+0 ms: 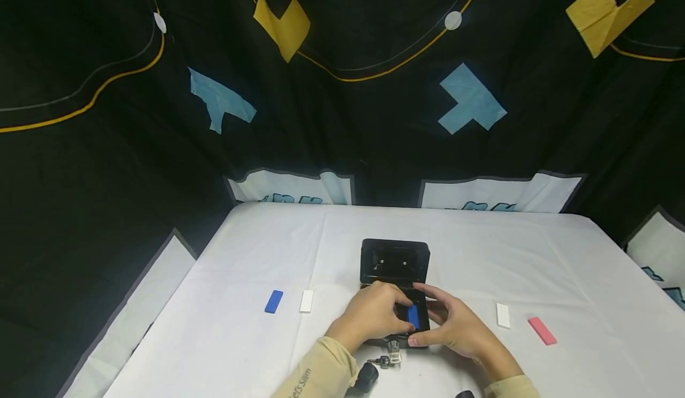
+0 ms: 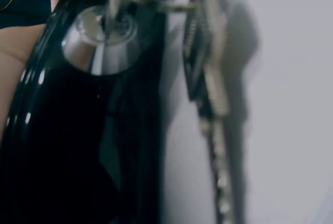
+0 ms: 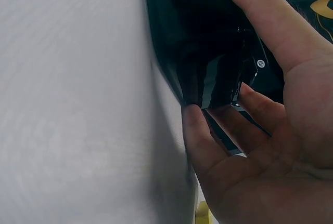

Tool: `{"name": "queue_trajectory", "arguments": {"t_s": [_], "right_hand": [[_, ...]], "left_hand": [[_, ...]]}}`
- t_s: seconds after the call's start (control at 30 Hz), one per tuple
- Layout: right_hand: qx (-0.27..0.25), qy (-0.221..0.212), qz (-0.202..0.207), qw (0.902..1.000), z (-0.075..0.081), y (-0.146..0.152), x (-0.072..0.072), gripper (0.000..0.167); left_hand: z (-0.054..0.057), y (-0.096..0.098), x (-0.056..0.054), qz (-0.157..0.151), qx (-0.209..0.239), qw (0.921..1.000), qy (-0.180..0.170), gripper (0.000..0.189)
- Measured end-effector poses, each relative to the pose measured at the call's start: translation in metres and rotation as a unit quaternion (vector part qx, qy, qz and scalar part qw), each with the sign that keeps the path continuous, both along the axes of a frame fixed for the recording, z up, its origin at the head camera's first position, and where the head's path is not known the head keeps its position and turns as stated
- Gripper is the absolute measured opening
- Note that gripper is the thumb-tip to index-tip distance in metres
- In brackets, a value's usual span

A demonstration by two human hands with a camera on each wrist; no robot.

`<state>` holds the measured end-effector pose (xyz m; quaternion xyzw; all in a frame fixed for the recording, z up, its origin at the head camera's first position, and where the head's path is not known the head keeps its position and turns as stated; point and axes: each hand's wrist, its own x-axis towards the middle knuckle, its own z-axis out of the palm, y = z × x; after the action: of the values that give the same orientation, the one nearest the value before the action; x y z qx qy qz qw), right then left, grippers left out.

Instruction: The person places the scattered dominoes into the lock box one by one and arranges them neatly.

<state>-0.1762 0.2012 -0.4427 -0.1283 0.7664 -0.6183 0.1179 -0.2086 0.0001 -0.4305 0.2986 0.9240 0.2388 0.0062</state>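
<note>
The left hand (image 1: pixel 371 312) pinches a flat blue block (image 1: pixel 413 316); the right hand (image 1: pixel 457 326), gripping a glossy black box (image 1: pixel 395 260), should brace firmly.

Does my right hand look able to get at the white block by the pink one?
Probably yes: only tablecloth shows between the right hand and that white block, though the hand must leave the black box.

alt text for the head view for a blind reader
A person's left-hand grip pinches a blue block inside an open black box; the right-hand grip holds the box's side. Small blocks lie either side.
</note>
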Motion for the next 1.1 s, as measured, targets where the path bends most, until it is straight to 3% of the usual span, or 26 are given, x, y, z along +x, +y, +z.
{"name": "queue_trajectory", "arguments": {"t_s": [0.53, 1.1], "right_hand": [[0.000, 0.005, 0.006, 1.0000, -0.0023, 0.0033, -0.0009, 0.106], [-0.024, -0.002, 0.029, 0.9993, -0.0027, 0.0065, -0.0006, 0.107]], "left_hand": [[-0.0014, 0.0048, 0.0009, 0.005, -0.039, 0.9991, 0.017, 0.040], [-0.0019, 0.0061, 0.0018, 0.014, -0.027, 0.9995, 0.013, 0.041]]}}
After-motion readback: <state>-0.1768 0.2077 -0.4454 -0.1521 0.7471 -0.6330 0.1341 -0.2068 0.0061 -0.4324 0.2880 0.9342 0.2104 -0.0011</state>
